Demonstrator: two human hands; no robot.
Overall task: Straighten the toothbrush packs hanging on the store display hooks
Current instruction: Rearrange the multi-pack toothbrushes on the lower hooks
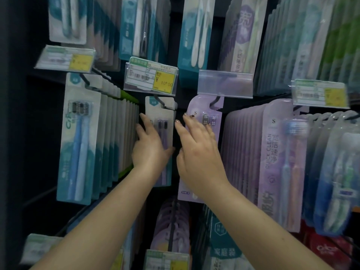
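A grey-white toothbrush pack with two dark-headed brushes hangs on a black hook in the middle of the display. My left hand lies over its front and left edge with the fingers stretched upward. To its right hangs a lilac pack on its own hook. My right hand rests flat on that lilac pack, fingers straight and pointing up. Whether either thumb curls behind a pack is hidden.
A thick row of teal and white packs hangs at the left. Lilac "Quick Clean" packs and blue packs fill the right. Price tags jut out above the hooks. More packs hang above and below.
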